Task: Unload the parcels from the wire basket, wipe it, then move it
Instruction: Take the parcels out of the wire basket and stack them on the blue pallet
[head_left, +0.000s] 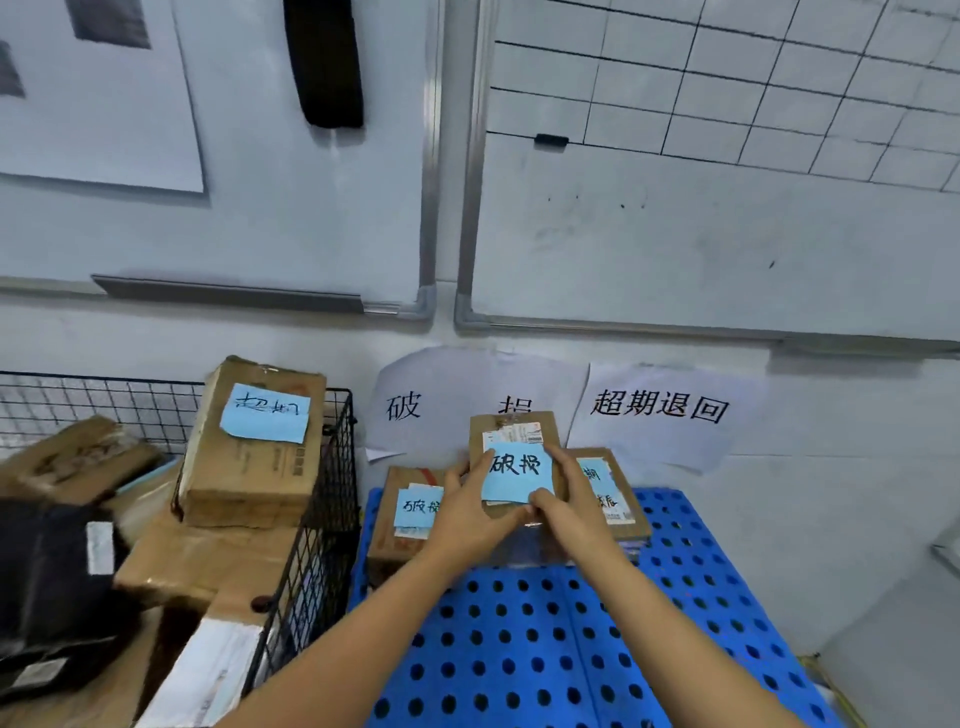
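Observation:
A black wire basket (317, 525) stands at the left, filled with several cardboard parcels; the topmost one (254, 447) carries a blue note. A dark bag (57, 577) lies in the basket's near left part. Over the blue perforated pallet (545, 649), both hands hold a small cardboard parcel (511, 436) with a blue handwritten note on its face. My left hand (467, 514) grips its left and lower edge. My right hand (566, 499) grips its right and lower edge. Two more labelled parcels sit on the pallet, one at the left (405, 514) and one at the right (615, 493).
Two paper signs with printed characters hang on the wall behind the pallet, one at the left (415, 405) and one at the right (660, 410). Whiteboards (675, 234) are mounted above. The near part of the pallet holds nothing but my forearms.

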